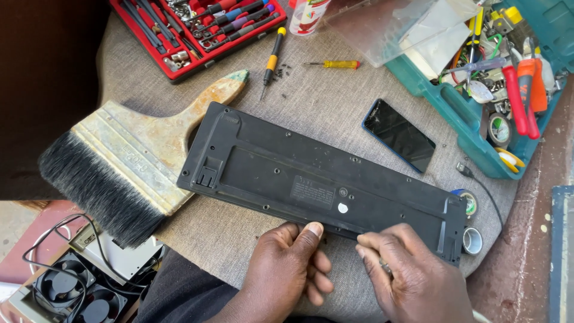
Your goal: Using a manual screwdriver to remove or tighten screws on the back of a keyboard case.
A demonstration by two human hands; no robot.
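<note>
A black keyboard point(287, 173) lies face down on a grey cloth-covered table point(335, 101), running from upper left to lower right. My left hand point(293, 263) grips its near edge, thumb on top of the back panel. My right hand point(412, 275) rests beside it on the same edge, fingers curled against the plastic. A wide, worn paintbrush point(128, 161) with black bristles lies at the keyboard's left end.
A red tray of screwdrivers point(197, 27) is at the top. Two loose screwdrivers point(272, 57) point(335, 64) and small screws lie nearby. A dark phone point(399, 134), a teal toolbox point(478, 125) with pliers, tape rolls point(472, 239), and cooling fans point(72, 293) surround the work.
</note>
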